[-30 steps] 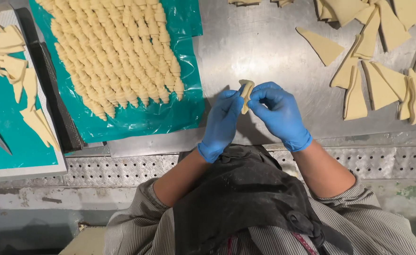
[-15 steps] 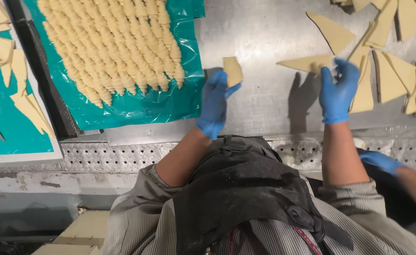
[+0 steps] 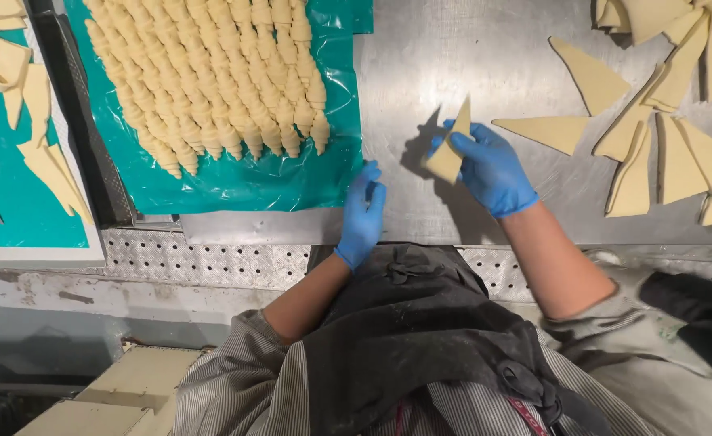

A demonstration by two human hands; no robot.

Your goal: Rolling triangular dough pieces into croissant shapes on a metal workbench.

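Dough triangle (image 3: 449, 149) in right hand (image 3: 489, 169)

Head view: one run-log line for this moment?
right hand: holds dough triangle | left hand: empty, at teal sheet edge | rolled pieces: rows on sheet

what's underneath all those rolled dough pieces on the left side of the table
The rolled dough pieces lie in rows on a teal plastic sheet, spread over the steel table. What the sheet rests on beneath the rolls is covered. The left hand touches the sheet's near edge.
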